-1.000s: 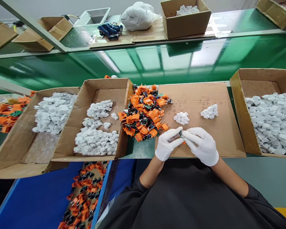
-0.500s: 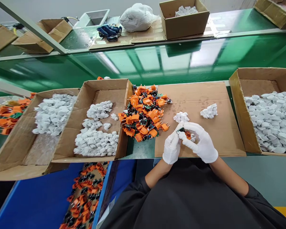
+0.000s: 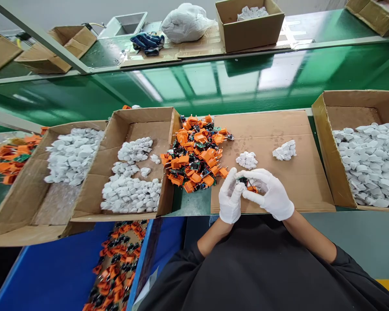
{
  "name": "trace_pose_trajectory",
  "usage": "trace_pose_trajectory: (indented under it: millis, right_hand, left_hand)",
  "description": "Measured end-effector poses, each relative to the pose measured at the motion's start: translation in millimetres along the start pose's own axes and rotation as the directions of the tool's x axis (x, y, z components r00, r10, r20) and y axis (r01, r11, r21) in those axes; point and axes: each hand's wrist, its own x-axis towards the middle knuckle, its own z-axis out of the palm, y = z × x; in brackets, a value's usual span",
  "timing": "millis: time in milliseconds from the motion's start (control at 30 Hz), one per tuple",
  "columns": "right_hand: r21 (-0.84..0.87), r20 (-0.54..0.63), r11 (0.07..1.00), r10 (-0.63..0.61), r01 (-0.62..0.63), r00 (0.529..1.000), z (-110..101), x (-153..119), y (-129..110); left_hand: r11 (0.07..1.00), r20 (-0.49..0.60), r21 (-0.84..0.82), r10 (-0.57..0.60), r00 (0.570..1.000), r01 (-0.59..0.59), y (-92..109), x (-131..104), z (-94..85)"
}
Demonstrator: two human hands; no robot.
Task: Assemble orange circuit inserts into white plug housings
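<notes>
Both my hands wear white gloves and meet over the near part of a cardboard sheet. Fingers and thumb of my left hand pinch the dark end of a small circuit board with wires. My right hand curls around the same assembly from the other side, and an orange plug housing shows under its fingers. Just beyond the hands lies a small heap of white plastic pieces. A second small heap of white pieces sits farther right. Left of the sheet is a pile of orange plugs with circuit boards.
Cardboard boxes with white pieces stand left and right, another farther left. Orange plug parts lie in a blue-sided container below. A shelf at the back holds a white bag, blue gloves and a box.
My left hand has turned slightly and its fingers have shifted up along the circuit board. The right hand has moved a little left. The heaps and boxes stay put.
</notes>
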Motion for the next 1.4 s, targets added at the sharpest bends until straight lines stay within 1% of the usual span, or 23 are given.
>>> trace_pose_trajectory:
  millis: [100,200,300,400,467,533,633,700,800,900,967,1000,1067,1100,1133,1167,1233,1267,1333,1367,1400]
  right_hand:
    - [0.006,-0.015,1.0,0.017,-0.017,1.0,1.6,-1.3,0.7]
    - [0.021,-0.015,1.0,-0.018,0.018,1.0,3.0,-2.2,1.8]
    - [0.001,-0.033,0.998,-0.059,0.059,0.998,2.2,-1.2,2.2]
    - [0.012,0.002,0.996,-0.09,0.09,0.996,0.3,1.2,2.2]
    - [0.06,0.013,0.995,-0.079,0.079,0.997,0.3,2.6,2.2]
    - [0.099,-0.001,0.995,-0.025,0.025,1.0,1.7,3.2,2.3]
    - [0.114,-0.042,0.992,0.052,-0.047,0.998,3.7,3.0,2.1]
    - [0.113,-0.044,0.993,0.046,-0.04,0.998,3.3,2.8,1.8]
    - [0.129,-0.011,0.991,0.038,-0.036,0.999,1.8,3.4,1.7]
    - [0.163,-0.04,0.982,0.107,-0.099,0.993,3.2,4.5,2.0]
    - [0.181,-0.071,0.974,0.152,-0.137,0.986,5.0,4.8,2.1]
    - [0.187,-0.085,0.971,0.165,-0.147,0.983,5.5,4.8,1.9]
    - [0.19,-0.102,0.97,0.173,-0.151,0.98,4.6,4.5,1.3]
    - [0.189,-0.094,0.971,0.168,-0.148,0.981,3.0,4.2,0.9]
    - [0.179,-0.075,0.974,0.154,-0.139,0.985,0.6,4.0,0.3]
    - [0.151,-0.046,0.98,0.136,-0.127,0.99,-2.5,3.7,-0.4]
    - [0.011,0.008,0.996,0.093,-0.093,0.996,-9.9,3.6,-2.4]
    - [-0.093,0.007,0.993,0.067,-0.066,0.998,-13.6,3.8,-3.6]
    - [-0.283,-0.007,0.959,-0.021,0.018,1.0,-19.5,5.5,-6.5]
    - [-0.339,0.008,0.937,-0.085,0.082,0.996,-21.1,7.1,-8.0]
    - [-0.361,0.054,0.918,-0.152,0.161,0.987,-21.7,9.1,-9.4]
  left_hand:
    - [0.994,-0.022,0.112,0.004,1.0,-0.001,-3.9,-0.6,-5.5]
    - [0.987,-0.022,0.16,0.023,0.999,-0.019,-3.8,-1.1,-7.2]
    - [0.985,-0.018,0.17,0.03,0.999,-0.027,-2.3,0.0,-6.4]
    - [0.988,-0.015,0.151,-0.023,1.0,0.025,-1.6,2.5,-6.0]
    - [0.989,-0.014,0.135,-0.06,0.998,0.061,-1.3,3.8,-6.2]
    - [0.988,-0.008,0.143,-0.065,0.998,0.066,-0.6,4.3,-6.4]
    - [0.982,0.006,0.19,-0.001,1.0,0.0,0.1,3.7,-5.9]
    - [0.975,0.032,0.217,0.047,0.998,-0.053,-0.3,2.9,-5.5]
    - [0.961,0.084,0.254,0.095,0.992,-0.113,-1.2,2.3,-5.2]
    - [0.935,0.152,0.303,0.142,0.978,-0.183,0.5,2.5,-5.7]
    - [0.91,0.243,0.323,0.188,0.952,-0.262,3.7,3.1,-6.6]
    - [0.892,0.296,0.329,0.215,0.931,-0.31,5.7,3.5,-7.2]
    - [0.851,0.386,0.351,0.248,0.888,-0.39,9.6,4.9,-8.7]
    - [0.835,0.41,0.368,0.249,0.877,-0.409,11.3,5.8,-9.4]
    - [0.828,0.417,0.386,0.238,0.877,-0.408,12.9,6.9,-10.1]
    - [0.833,0.403,0.397,0.219,0.889,-0.386,14.4,8.2,-10.6]
    - [0.877,0.332,0.388,0.153,0.931,-0.283,17.5,11.4,-10.9]
    - [0.907,0.286,0.362,0.11,0.952,-0.214,19.2,13.2,-10.5]
    - [0.953,0.208,0.294,0.015,0.978,-0.077,23.2,17.1,-8.9]
    - [0.964,0.186,0.264,-0.023,0.982,-0.028,25.2,18.9,-7.8]
    - [0.969,0.175,0.245,-0.049,0.983,0.004,27.1,20.6,-6.5]
